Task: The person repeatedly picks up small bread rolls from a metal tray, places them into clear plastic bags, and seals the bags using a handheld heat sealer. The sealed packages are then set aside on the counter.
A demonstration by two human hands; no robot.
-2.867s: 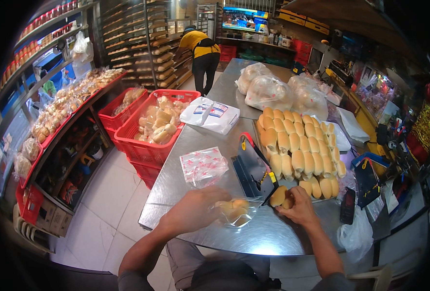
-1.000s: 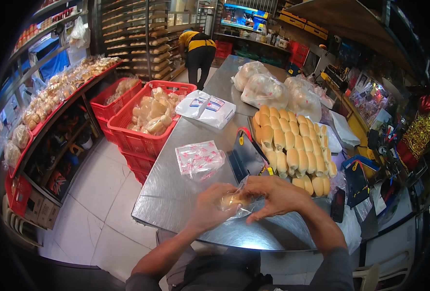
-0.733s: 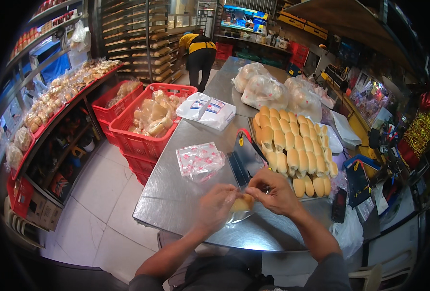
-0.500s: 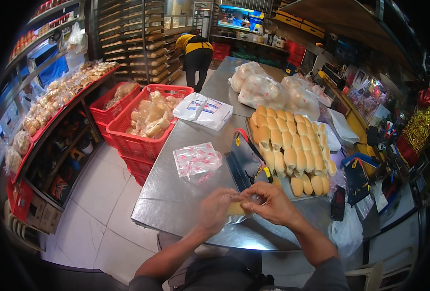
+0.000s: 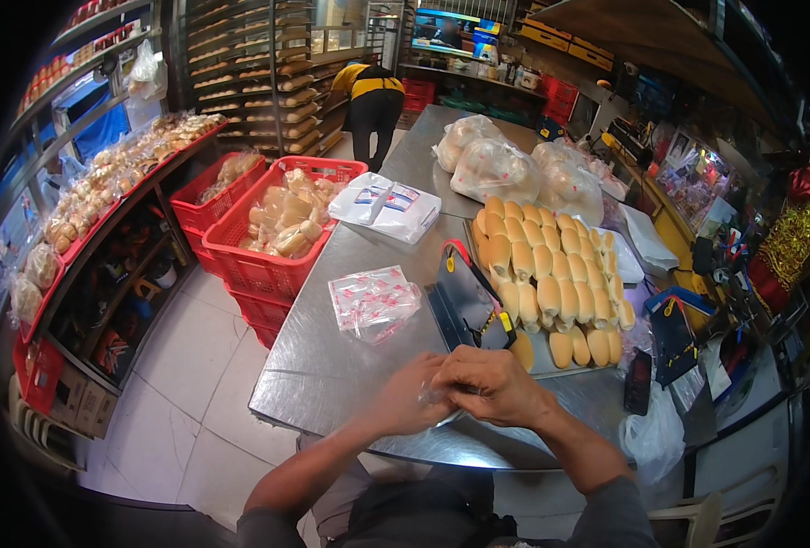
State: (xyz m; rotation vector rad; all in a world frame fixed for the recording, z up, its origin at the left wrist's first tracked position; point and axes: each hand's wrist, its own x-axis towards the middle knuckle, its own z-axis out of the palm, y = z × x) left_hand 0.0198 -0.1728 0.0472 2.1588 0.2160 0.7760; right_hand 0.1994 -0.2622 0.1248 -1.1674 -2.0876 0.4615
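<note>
Person (image 5: 377,91) in yellow top, dark trousers, bent over beside tall rack (image 5: 275,91). Screen (image 5: 455,35) lit at back, 2 yellow crates (image 5: 551,38) right of it. Upper left: jars (image 5: 47,78), white bag (image 5: 146,73) hanging. Lower left: stacked chairs (image 5: 35,429), brown carton (image 5: 91,409), pale tile floor (image 5: 163,402). Right: dark phone (image 5: 639,382) near crumpled clear-white bag (image 5: 653,438); gold garland (image 5: 793,239) far right; pale chair (image 5: 706,522) bottom right.

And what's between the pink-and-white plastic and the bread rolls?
A dark blue device with red and yellow parts, on the metal table; the head view shows it.
</note>
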